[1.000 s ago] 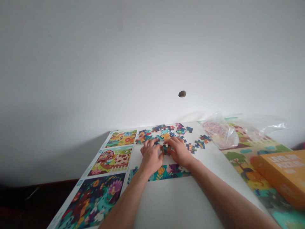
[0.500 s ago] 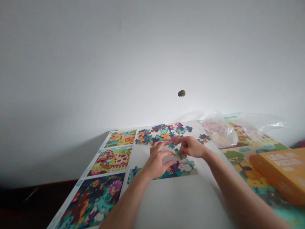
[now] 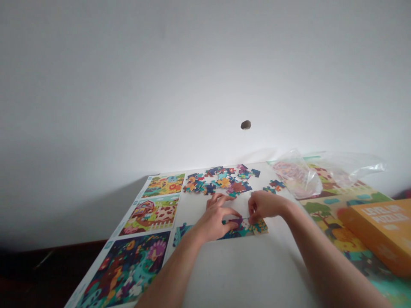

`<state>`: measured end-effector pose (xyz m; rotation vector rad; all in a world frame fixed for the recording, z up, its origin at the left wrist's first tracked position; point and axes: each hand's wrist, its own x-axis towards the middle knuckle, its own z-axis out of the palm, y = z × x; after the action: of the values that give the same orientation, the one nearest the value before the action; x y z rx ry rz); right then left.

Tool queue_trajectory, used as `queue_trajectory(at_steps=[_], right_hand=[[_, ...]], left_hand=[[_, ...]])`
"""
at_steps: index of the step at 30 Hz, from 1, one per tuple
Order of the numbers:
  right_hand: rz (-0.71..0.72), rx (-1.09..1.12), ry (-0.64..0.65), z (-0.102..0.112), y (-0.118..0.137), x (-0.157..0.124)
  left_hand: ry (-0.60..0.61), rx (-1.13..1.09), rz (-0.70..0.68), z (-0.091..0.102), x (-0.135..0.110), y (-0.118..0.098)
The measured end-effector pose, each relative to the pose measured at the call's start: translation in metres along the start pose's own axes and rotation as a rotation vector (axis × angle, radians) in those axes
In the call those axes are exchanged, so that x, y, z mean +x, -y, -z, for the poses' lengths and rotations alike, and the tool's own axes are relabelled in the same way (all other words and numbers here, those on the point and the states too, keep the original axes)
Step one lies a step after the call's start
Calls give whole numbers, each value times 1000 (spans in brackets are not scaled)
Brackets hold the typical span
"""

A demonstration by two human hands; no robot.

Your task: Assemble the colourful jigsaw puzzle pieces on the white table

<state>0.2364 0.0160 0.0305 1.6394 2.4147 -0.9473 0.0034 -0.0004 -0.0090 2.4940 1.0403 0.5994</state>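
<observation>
A joined strip of colourful jigsaw pieces [image 3: 244, 229] lies on the white table [image 3: 240, 269]. My left hand [image 3: 216, 218] rests on the strip's middle, fingers spread and pressing down. My right hand [image 3: 265, 205] is curled over the strip's right end, fingertips pinched on a piece there that I cannot make out clearly. A heap of loose puzzle pieces [image 3: 221, 179] lies just beyond both hands, near the wall.
A reference sheet with three puzzle pictures [image 3: 141, 231] covers the table's left side. A clear plastic bag [image 3: 302, 177] and a large illustrated board [image 3: 337, 205] lie at the right, with an orange puzzle box [image 3: 382, 231] on it. A few stray pieces [image 3: 274, 186] sit by the bag.
Both hands left the loose heap and came nearer, down onto the joined strip. The right hand carried a small cluster of pieces over to the strip's right end.
</observation>
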Motion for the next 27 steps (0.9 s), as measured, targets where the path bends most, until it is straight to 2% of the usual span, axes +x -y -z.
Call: queue_trajectory(at_steps=[4,9,16,27], right_hand=[[-138,-100,5,7,-8,-9],[-290,-28,123,9,-12,-15],[-320,-73,86,13,-8,-18],[-343,-137,112,15,-6,-22]], left_hand=[[5,1,-2,-1,0,1],[9,-6,6,-1,0,0],[15,-11,6,-1,-1,1],[16,-6,6,-1,0,1]])
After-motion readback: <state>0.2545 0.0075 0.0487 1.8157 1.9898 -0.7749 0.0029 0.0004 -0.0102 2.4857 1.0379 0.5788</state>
